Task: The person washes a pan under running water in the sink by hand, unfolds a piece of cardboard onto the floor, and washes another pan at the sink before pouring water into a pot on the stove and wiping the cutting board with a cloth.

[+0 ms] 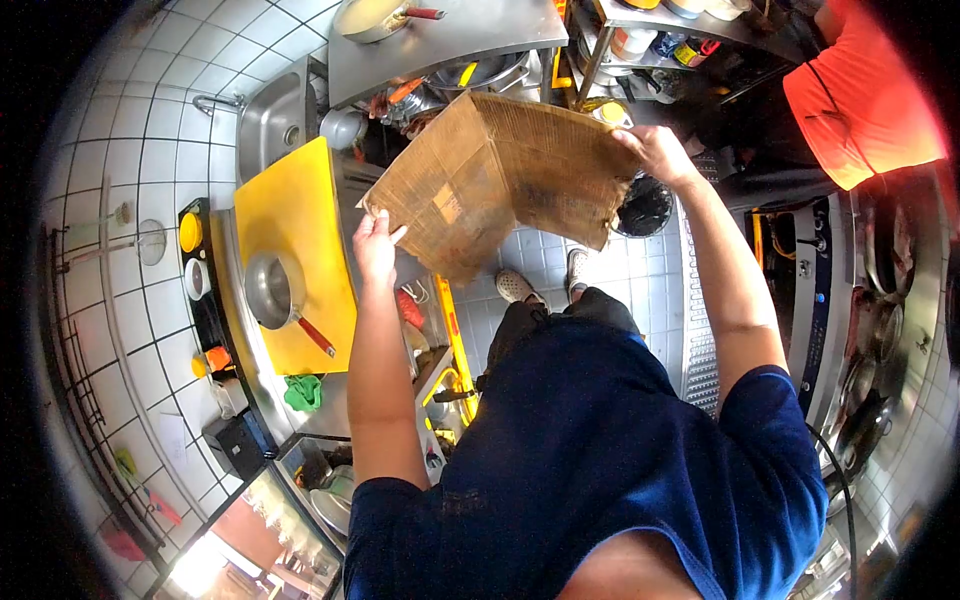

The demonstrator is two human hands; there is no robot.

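Left hand (376,250) and right hand (657,158) pinch a creased brown cardboard sheet (470,175) between them; likely light, bendy, best edge-held.

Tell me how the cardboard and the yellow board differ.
The cardboard is brown and worn; the yellow board is bright yellow. The cardboard bends along a crease; the yellow board is flat. Left hand and right hand hold the cardboard; the yellow board bears a pan.

Kitchen | steel sink (268,128) | yellow board (300,200) | saucepan (266,290) | tiled wall (160,145)
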